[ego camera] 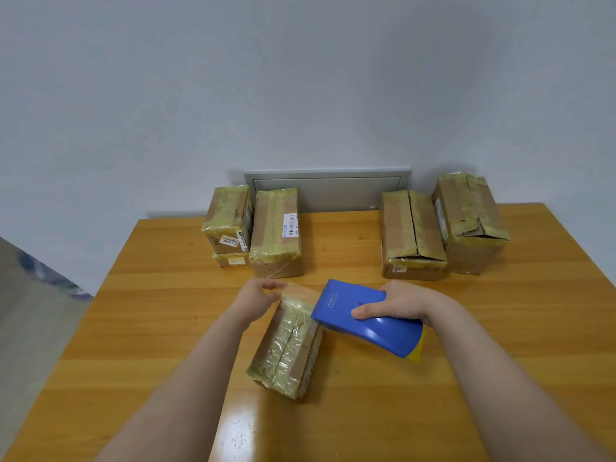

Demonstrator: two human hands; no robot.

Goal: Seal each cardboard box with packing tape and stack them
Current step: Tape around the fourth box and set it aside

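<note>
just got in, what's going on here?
A person is taping the box in the middle of the table. The right hand grips a blue dispenser at the box's far end. The left hand pinches the tape drawn from it. Other taped boxes stand along the back edge.

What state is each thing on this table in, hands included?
Small cardboard box nearest the person: lying flat, top covered in tape.
Blue plastic tape dispenser: tilted, gripped by the right hand.
Clear tape strip: stretched from the dispenser to the left hand, which pinches it.
Three brown cardboard boxes at back left: taped; one stacked on another.
Two brown cardboard boxes at back right: taped, side by side, unstacked.
</note>
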